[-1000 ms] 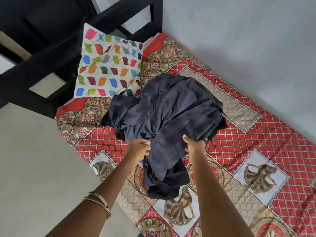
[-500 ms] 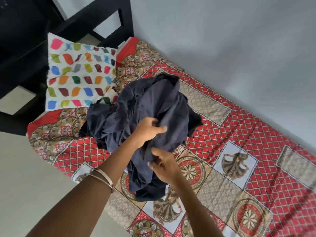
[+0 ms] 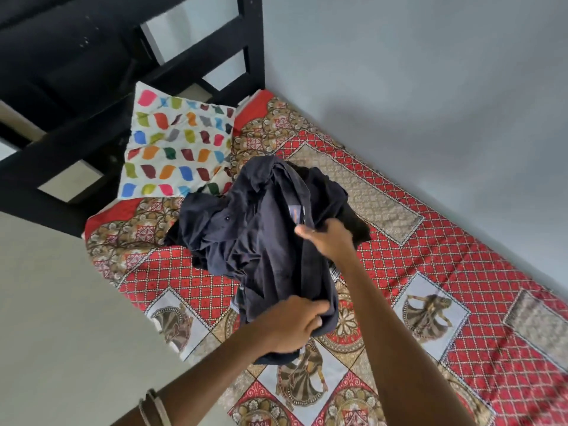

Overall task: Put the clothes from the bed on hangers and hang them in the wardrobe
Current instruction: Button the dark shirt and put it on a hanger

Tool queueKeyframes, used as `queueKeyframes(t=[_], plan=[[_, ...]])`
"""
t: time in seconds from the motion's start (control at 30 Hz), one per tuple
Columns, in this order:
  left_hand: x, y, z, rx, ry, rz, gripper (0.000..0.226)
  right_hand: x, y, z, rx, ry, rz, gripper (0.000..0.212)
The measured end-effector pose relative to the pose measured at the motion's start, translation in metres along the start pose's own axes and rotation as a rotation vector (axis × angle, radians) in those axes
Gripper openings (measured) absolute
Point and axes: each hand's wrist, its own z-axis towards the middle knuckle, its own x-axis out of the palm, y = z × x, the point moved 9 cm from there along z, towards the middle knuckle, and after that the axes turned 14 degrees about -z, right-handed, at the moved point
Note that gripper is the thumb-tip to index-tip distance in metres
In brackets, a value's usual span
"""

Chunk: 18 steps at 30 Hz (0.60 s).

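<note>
Gripping a dark shirt (image 3: 264, 241) on the bed (image 3: 461, 272) — left hand (image 3: 295, 325) at the hem, right hand (image 3: 327, 241) pinching the collar. Bunched cloth could snag or slip.

left hand (image 3: 292, 324): reaching in from lower left, fingers curling, gripping dark navy cloth shirt (image 3: 264, 241) | right hand (image 3: 327, 239): extending farther up, pinching same shirt, forearm bare

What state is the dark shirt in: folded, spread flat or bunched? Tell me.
Bunched. The dark shirt lies crumpled in a heap on the bedsheet, its label showing; the left hand and right hand grip it.
</note>
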Motion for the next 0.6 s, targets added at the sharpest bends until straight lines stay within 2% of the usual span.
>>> queueKeyframes(t=[0.07,0.17,0.23,0.27,0.33,0.37,0.43,0.5,0.53,0.57,0.6], plan=[[0.011,-0.006,-0.006,0.004,0.050,0.058,0.014,0.036,-0.003,-0.004,0.037,0.167,-0.073,0.069],[0.009,-0.002,-0.015,-0.060,0.199,0.093,0.016,0.039,0.003,-0.009,-0.037,0.060,-0.141,0.039],[-0.010,0.015,-0.021,-0.186,0.251,0.120,0.013,0.025,0.019,-0.018,-0.171,-0.009,-0.186,0.032],[-0.030,0.027,-0.019,-0.256,0.183,0.145,0.017,0.015,0.028,-0.022,-0.233,-0.025,-0.217,0.032],[-0.088,0.039,-0.016,-0.349,-0.129,0.261,0.024,-0.006,0.040,-0.034,-0.316,-0.027,-0.213,0.035],[-0.116,0.035,-0.016,-0.344,-0.327,0.314,0.028,-0.020,0.048,-0.042,-0.365,-0.035,-0.195,0.037],[-0.156,0.009,-0.012,-0.212,-0.613,0.334,0.055,-0.051,0.068,-0.067,-0.504,-0.065,-0.191,0.040],[-0.183,-0.024,-0.004,-0.046,-0.701,0.452,0.089,-0.078,0.090,-0.096,-0.644,-0.078,-0.218,0.041],[-0.190,-0.040,0.001,0.015,-0.694,0.550,0.098,-0.090,0.098,-0.113,-0.707,-0.081,-0.233,0.039],[-0.192,-0.059,0.006,0.064,-0.648,0.641,0.099,-0.105,0.103,-0.130,-0.748,-0.091,-0.241,0.037],[-0.193,-0.069,0.011,0.078,-0.581,0.704,0.089,-0.119,0.106,-0.142,-0.772,-0.105,-0.225,0.035]])
